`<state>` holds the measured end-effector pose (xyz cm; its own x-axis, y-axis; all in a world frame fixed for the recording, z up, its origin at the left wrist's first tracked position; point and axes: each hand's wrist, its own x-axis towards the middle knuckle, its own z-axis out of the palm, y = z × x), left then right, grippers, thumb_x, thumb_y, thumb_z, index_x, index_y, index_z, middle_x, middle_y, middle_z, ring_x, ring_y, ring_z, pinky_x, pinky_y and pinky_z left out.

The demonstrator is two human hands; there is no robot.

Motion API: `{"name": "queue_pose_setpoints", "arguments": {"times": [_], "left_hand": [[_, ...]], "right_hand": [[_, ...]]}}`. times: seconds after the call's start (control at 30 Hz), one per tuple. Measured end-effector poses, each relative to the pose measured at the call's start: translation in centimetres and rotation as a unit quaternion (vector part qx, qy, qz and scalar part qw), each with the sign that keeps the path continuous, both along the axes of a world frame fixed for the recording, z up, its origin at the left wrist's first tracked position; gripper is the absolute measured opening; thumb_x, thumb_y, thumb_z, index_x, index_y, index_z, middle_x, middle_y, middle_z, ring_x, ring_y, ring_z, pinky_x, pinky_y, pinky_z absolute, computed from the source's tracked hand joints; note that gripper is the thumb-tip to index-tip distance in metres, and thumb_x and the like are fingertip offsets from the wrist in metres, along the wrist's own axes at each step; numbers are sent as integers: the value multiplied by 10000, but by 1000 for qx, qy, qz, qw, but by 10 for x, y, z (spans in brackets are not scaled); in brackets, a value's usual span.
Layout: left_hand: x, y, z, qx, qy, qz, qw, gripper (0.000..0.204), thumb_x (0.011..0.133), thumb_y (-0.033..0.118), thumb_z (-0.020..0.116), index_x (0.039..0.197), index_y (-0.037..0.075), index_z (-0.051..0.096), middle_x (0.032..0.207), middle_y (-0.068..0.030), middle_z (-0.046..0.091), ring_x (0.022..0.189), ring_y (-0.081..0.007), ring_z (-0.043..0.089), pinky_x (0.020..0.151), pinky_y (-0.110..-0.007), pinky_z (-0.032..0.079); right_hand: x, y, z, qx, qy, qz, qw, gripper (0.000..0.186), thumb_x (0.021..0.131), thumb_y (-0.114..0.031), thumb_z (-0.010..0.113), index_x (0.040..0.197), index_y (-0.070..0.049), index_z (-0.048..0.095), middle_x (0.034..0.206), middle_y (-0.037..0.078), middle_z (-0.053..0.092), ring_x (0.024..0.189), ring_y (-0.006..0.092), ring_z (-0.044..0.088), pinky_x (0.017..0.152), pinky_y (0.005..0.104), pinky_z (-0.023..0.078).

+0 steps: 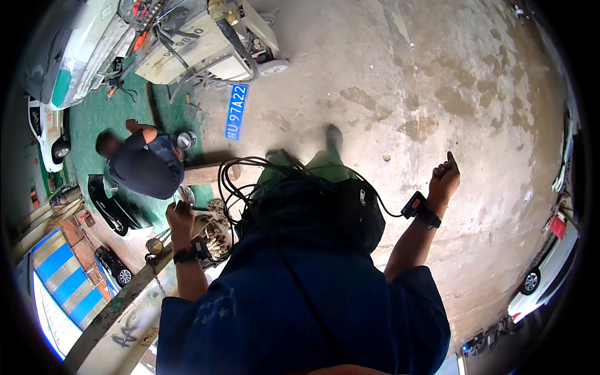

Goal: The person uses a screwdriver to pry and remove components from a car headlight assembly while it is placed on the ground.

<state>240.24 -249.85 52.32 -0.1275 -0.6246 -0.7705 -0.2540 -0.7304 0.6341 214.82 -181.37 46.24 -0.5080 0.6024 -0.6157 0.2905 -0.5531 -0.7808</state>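
My left hand hangs at the lower left with its fingers curled; whether anything is in them is unclear. My right hand is out to the right, index finger partly extended and the others curled, its contents hidden. Each wrist wears a strapped black device, with black cables looping across my front. Beyond my left hand, a person in a dark shirt crouches on a green floor patch beside a round metal container. A blue number plate lies ahead of my feet.
A worn cream wheeled machine and a vehicle stand ahead-left. A black car panel lies by the person, a beam with chain runs lower left, and a white car is far right on the concrete floor.
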Motion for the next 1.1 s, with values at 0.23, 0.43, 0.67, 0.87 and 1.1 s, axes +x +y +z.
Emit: {"name": "queue_pose_setpoints", "arguments": {"times": [0.23,0.43,0.67,0.87,1.1], "left_hand": [[35,-3,-39,49,17,18,998,203,885,252,471,745,110,509,698,-23,549,653,-206,563,539,-340,427],[129,15,-71,50,-3,118,992,325,876,350,474,748,78,597,653,-79,599,564,-248,558,499,-356,453],[207,40,-108,98,-9,293,951,226,843,293,516,762,82,518,575,-54,515,559,-245,536,478,-345,397],[268,45,-158,118,39,357,926,262,844,283,528,679,80,505,584,-74,515,580,-255,544,490,-349,419],[298,24,-194,139,80,411,898,262,840,278,519,654,99,476,552,-51,468,542,-226,487,497,-343,363]], "right_hand": [[-21,6,8,1,12,15,1000,248,940,-97,559,1145,20,634,612,-50,348,506,68,286,451,237,238],[-51,-20,17,-8,27,64,998,235,907,-104,637,695,-105,534,588,-42,353,473,75,282,428,246,246],[-83,-59,19,10,57,175,983,313,952,-150,557,1235,-21,593,670,-59,411,529,55,353,462,215,284],[-101,-162,56,30,74,230,970,133,929,-150,612,987,-41,660,641,-52,354,502,70,307,446,240,259],[-102,-300,94,84,87,318,940,251,951,-140,545,1167,-53,640,658,-58,384,500,53,319,441,215,269]]}}
